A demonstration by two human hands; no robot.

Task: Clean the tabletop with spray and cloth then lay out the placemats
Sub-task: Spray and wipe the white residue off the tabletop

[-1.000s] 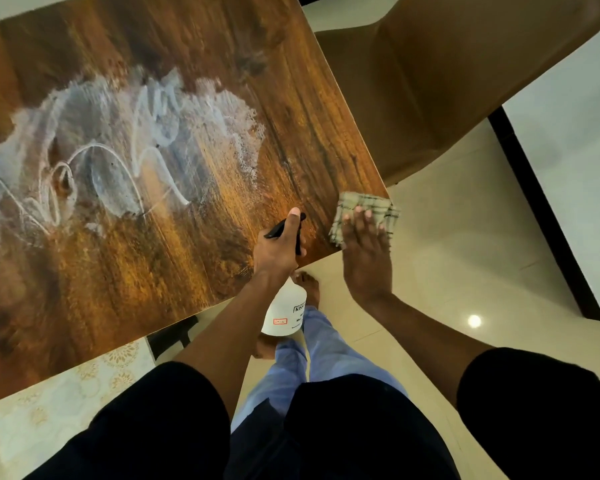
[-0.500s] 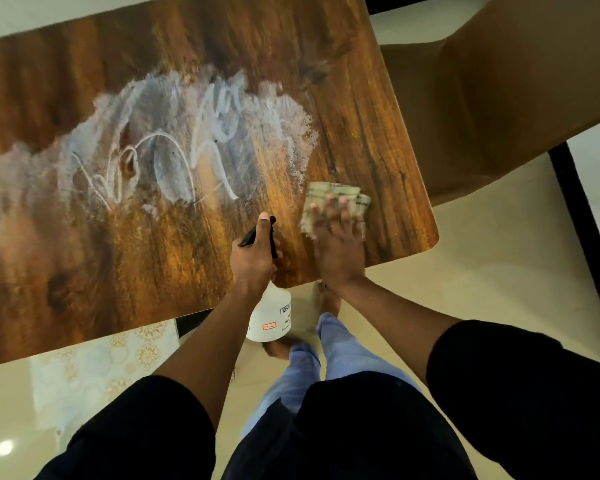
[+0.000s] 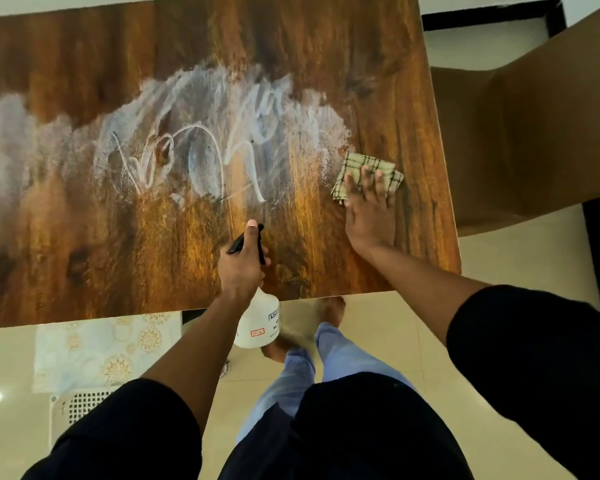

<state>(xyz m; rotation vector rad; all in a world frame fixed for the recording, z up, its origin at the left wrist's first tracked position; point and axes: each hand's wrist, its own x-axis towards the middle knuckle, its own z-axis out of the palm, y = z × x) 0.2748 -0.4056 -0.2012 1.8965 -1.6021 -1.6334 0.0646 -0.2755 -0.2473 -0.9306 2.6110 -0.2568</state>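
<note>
The left hand (image 3: 241, 268) grips a spray bottle (image 3: 258, 323) at the worktop's (image 3: 84, 254) near edge. The right hand (image 3: 369, 209), fingers flat, presses a checked cloth (image 3: 364, 168) onto the worktop, right of the white smears (image 3: 194, 140).

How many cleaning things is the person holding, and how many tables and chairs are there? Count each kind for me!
White plastic spray bottle with black trigger, in the left hand: 1
Checked beige folded cloth under the right hand: 1
Brown wooden table: 1
Brown chair: 1
Total: 4
</note>
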